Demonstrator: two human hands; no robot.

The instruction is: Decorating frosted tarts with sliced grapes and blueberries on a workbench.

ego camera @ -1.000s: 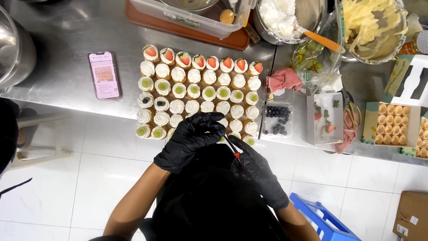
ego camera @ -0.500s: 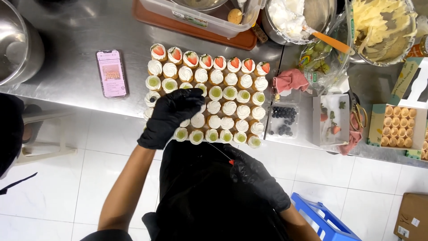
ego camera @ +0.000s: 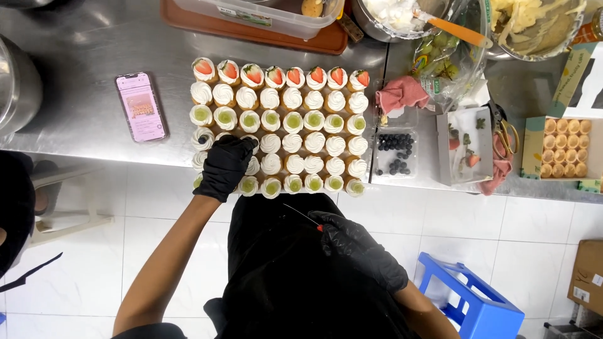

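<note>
A tray of small cream-topped cups stands on the steel counter, with strawberry slices on the far row and green fruit on two other rows. My left hand, in a black glove, rests on the cups at the tray's near left, fingers curled over one cup. My right hand, also gloved, is held back by my black apron and grips thin red-marked tweezers that point toward the tray.
A pink phone lies left of the tray. A clear box of blueberries, a fruit box, a pink cloth, a box of tart shells and mixing bowls sit right and behind. A blue stool stands on the floor.
My left hand has slid left and forward across the tray to its near left cups. My right hand with the tweezers has drawn back toward my apron.
</note>
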